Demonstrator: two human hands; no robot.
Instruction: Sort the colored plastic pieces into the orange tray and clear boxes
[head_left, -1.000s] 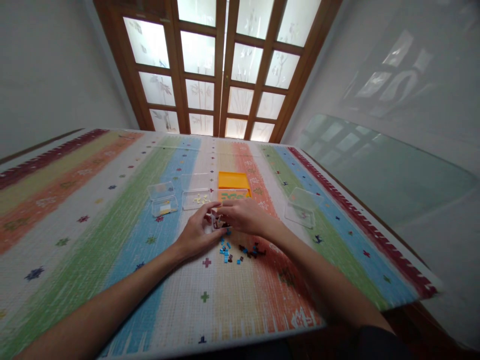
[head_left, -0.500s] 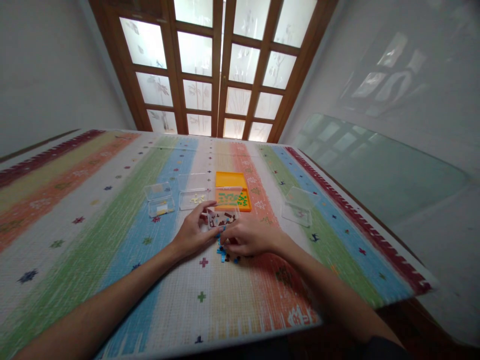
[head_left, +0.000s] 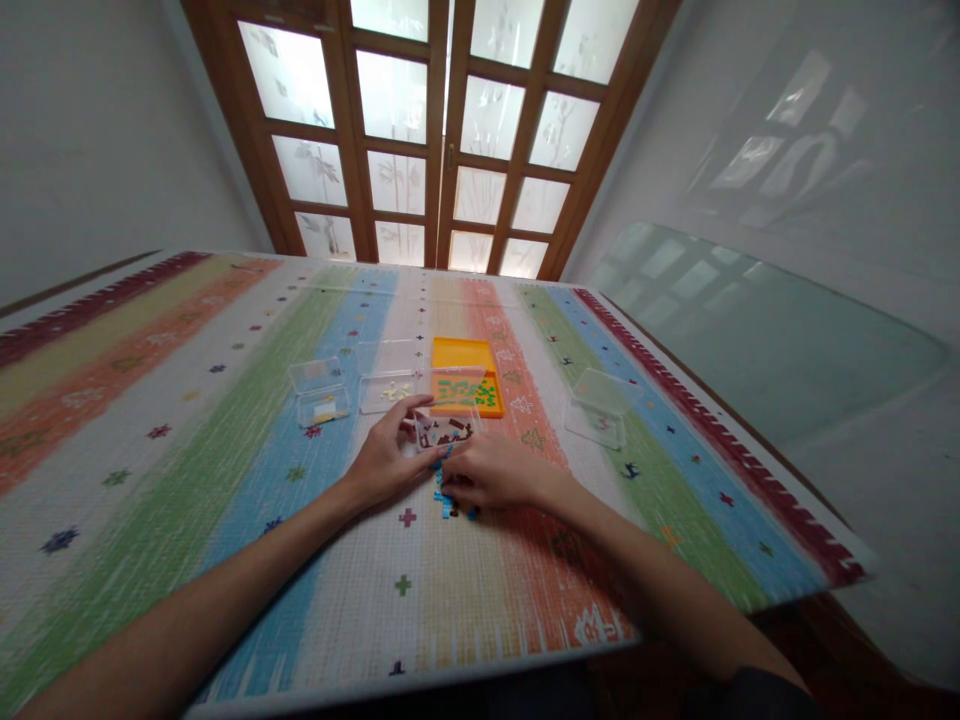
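A small clear plastic box (head_left: 424,441) with dark brown toy bricks (head_left: 454,434) inside sits on the striped tablecloth. My left hand (head_left: 386,448) is closed around its left side, thumb along the near edge and fingers at the far edge. Just in front of the box lies a loose pile of small blue bricks (head_left: 443,506) with a few brown ones mixed in. Over that pile my right hand (head_left: 496,471) is bent down with its fingers pinched together. Whatever is between those fingertips is hidden, and the hand covers part of the pile.
Behind the box lies an open orange case (head_left: 463,353) with green pieces (head_left: 487,394). Left of it, an open clear box (head_left: 365,400) holds pale yellow pieces. Further left stands another open clear box (head_left: 301,412); one more (head_left: 574,424) lies at the right.
My right fingers have shifted slightly over the blue and brown pile. My left hand keeps its hold on the clear box, and the view has tilted a little.
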